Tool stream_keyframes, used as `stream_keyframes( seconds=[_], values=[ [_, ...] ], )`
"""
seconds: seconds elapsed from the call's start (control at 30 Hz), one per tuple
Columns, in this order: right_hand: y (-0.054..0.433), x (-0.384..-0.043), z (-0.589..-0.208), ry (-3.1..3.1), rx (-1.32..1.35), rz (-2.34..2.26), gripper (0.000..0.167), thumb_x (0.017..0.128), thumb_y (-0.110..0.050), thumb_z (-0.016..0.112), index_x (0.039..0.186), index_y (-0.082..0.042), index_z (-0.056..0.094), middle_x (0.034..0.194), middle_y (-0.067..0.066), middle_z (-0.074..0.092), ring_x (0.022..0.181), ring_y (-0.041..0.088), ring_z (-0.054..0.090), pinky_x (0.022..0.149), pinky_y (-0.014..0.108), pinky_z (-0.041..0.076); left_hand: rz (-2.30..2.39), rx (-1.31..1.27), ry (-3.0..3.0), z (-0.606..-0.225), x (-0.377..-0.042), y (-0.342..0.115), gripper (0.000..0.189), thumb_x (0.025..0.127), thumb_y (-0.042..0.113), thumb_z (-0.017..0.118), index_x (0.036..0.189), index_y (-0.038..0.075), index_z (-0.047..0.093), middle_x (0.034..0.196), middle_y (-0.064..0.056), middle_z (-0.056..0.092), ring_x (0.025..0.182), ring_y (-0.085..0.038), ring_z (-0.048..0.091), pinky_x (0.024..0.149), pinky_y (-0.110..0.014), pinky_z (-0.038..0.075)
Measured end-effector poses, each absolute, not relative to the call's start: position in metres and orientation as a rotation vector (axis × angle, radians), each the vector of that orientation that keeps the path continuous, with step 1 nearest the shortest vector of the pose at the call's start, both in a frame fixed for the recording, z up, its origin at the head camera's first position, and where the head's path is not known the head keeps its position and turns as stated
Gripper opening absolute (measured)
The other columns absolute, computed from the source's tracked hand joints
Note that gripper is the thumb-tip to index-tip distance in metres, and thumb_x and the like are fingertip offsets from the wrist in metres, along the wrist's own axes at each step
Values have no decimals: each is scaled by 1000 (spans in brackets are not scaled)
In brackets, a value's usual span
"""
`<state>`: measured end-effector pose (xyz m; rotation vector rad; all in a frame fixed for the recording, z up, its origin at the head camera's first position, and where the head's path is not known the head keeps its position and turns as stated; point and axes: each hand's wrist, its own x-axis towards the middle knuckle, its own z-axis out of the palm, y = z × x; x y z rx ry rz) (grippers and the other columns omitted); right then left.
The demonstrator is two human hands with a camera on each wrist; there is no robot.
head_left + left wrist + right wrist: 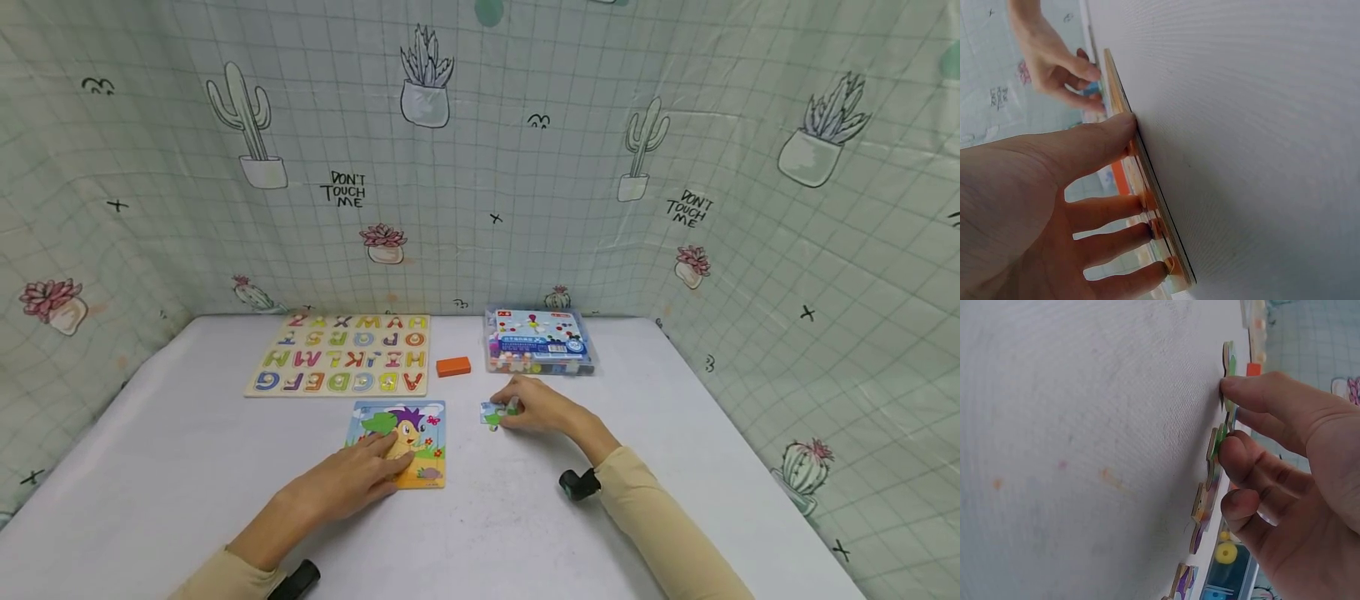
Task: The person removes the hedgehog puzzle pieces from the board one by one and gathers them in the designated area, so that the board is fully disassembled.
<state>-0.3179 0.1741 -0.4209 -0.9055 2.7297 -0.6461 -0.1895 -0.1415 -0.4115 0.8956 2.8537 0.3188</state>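
Note:
A square picture puzzle (431, 442), showing a purple-haired cartoon animal, lies on the white table. My left hand (360, 472) rests on its lower left part with the fingers extended. In the left wrist view the thumb (1113, 131) touches the puzzle's edge. To the right of the puzzle, my right hand (540, 406) pinches a small green and blue puzzle piece (489, 412) at table level between thumb and finger. Other loose puzzle pieces (1199, 503) lie in a row beside that hand in the right wrist view; in the head view the hand hides most of them.
A wooden alphabet board (337, 360) lies at the back left. An orange block (453, 367) sits between it and a clear plastic case (540, 342) of small coloured parts. Behind the table (480, 533) hangs a grid-patterned cloth (487, 150) with cactus drawings.

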Motion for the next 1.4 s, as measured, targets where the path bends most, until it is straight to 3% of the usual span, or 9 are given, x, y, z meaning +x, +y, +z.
stream_keyframes(
  seconds=[0.4,0.73,1.07,1.4],
  values=[
    [165,-312,-418,2719,-977,-648,38,86,-18,75,121,-5,69,105,9,62,74,9,50,65,18,43,323,895,2846,-411,-190,-142,44,96,24,63,138,12,57,149,-26,44,136,-46,43,109,-60,39],
    [136,-297,-417,2714,-1067,-608,36,87,-21,75,121,-9,70,108,7,65,78,10,50,68,20,44,306,849,2843,-413,-189,-140,45,96,25,63,139,14,57,150,-24,43,138,-45,41,111,-60,37],
    [102,-285,-418,2703,-1138,-553,35,89,-25,72,123,-16,69,105,1,62,74,4,49,65,16,43,303,847,2849,-411,-190,-141,45,96,26,64,138,13,58,149,-25,44,137,-46,43,110,-61,38],
    [85,-277,-418,2694,-1128,-519,36,90,-29,72,124,-20,68,112,1,60,73,3,49,66,16,43,310,896,2840,-410,-190,-141,44,96,25,63,138,11,57,148,-26,44,135,-47,44,109,-61,39]
  ],
)
